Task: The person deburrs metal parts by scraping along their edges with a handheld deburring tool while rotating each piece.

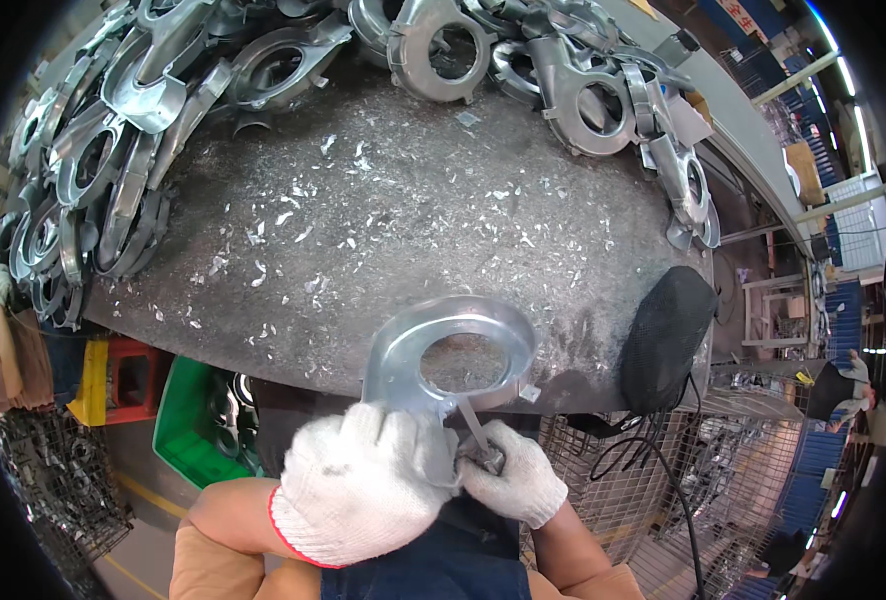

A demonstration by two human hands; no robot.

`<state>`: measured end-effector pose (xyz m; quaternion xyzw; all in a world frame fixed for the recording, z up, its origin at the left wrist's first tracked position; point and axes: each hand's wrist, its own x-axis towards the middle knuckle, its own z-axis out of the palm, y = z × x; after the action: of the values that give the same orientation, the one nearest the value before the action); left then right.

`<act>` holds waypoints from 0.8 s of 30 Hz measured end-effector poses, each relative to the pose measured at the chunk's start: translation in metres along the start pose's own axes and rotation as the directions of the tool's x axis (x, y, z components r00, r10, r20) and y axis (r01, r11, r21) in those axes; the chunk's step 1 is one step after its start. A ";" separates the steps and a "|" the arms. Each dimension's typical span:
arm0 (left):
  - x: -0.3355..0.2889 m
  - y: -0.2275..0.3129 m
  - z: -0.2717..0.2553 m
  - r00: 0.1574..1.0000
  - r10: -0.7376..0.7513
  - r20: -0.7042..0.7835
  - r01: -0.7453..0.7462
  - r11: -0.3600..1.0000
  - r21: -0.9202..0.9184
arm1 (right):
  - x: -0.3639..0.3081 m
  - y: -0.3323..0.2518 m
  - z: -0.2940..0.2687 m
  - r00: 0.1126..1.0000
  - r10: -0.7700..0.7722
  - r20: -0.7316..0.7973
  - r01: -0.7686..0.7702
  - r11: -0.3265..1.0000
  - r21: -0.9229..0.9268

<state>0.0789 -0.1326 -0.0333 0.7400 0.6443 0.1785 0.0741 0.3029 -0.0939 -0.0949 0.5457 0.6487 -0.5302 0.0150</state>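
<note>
While the left hand (368,480), in a white knit glove with a red cuff, is closed over the near end of a ring-shaped metal part (388,345), the right hand (518,475), also gloved in white, is wrapped around the handle of a narrow flat-bladed tool (471,420). The blade points far and slightly left, its tip at the near rim of the ring. The part sits over the near edge of a dark worktable (293,240), with its wide opening facing up (whether it rests on the surface or is held just above it, I cannot tell).

Pale metal flakes (260,275) are scattered across the middle of the tabletop. Similar silvery castings (148,100) are heaped along the far left side, and more lie in a row along the far edge toward the right. A black mesh-covered object (668,340) stands at the near right corner, with a black cable (681,490) running down near it. Left of the person, below the table, a green bin (175,425) holds shiny metal pieces, just beside a red crate (135,380)
</note>
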 end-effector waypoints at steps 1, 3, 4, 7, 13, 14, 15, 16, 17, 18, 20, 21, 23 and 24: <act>-0.002 0.003 0.004 1.000 0.002 -0.001 -0.003 1.000 -0.007 | 0.000 -0.001 -0.002 1.000 0.005 -0.004 -0.005 1.000 -0.003; -0.009 0.011 0.016 0.989 0.137 -0.051 -0.136 0.991 0.016 | 0.000 -0.006 -0.005 1.000 -0.003 -0.004 0.003 1.000 0.002; -0.007 0.015 0.013 0.991 0.115 -0.069 -0.114 0.993 0.013 | 0.000 -0.007 -0.005 1.000 0.007 -0.013 -0.007 1.000 0.002; -0.010 0.012 0.025 0.989 0.113 -0.095 -0.118 0.992 -0.044 | 0.000 -0.009 0.002 0.983 0.019 -0.182 -0.025 0.999 -0.028; -0.008 0.024 0.034 0.979 0.205 -0.020 -0.204 0.978 0.030 | 0.001 -0.001 0.010 0.816 -0.106 -0.568 -0.007 0.981 -0.193; -0.008 0.026 0.036 0.978 0.208 -0.020 -0.207 0.978 0.024 | 0.000 0.001 0.009 0.835 -0.069 -0.546 -0.017 0.988 -0.152; -0.007 0.027 0.039 0.969 0.243 -0.043 -0.241 0.969 0.056 | -0.002 0.000 0.008 0.834 -0.065 -0.547 -0.022 0.988 -0.152; -0.005 0.026 0.041 0.957 0.282 -0.068 -0.275 0.957 0.092 | -0.004 -0.002 0.004 0.891 0.020 -0.454 -0.091 0.987 -0.135; -0.004 0.026 0.044 0.956 0.286 -0.071 -0.279 0.956 0.090 | -0.005 -0.003 0.001 0.929 0.108 -0.353 -0.161 0.979 -0.125; -0.004 0.025 0.047 0.953 0.293 -0.079 -0.285 0.953 0.099 | -0.005 0.005 -0.005 0.977 0.077 -0.200 -0.091 0.994 -0.059; -0.005 0.027 0.043 0.948 0.306 -0.088 -0.297 0.950 0.100 | -0.005 0.043 -0.004 1.000 0.004 -0.023 -0.001 0.995 0.104; -0.004 0.025 0.041 0.948 0.308 -0.076 -0.304 0.951 0.058 | -0.005 0.054 -0.003 0.984 -0.105 0.141 0.063 0.959 0.277; -0.004 0.025 0.043 0.952 0.300 -0.056 -0.299 0.954 0.025 | -0.008 0.017 -0.017 0.976 0.009 0.218 -0.041 0.989 0.140; -0.003 0.027 0.046 0.951 0.306 -0.052 -0.302 0.951 0.069 | -0.009 0.012 -0.009 1.000 0.009 -0.006 -0.009 1.000 -0.009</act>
<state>0.1204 -0.1340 -0.0670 0.8263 0.5298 0.1909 0.0034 0.3198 -0.0959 -0.0936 0.5503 0.6487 -0.5254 0.0180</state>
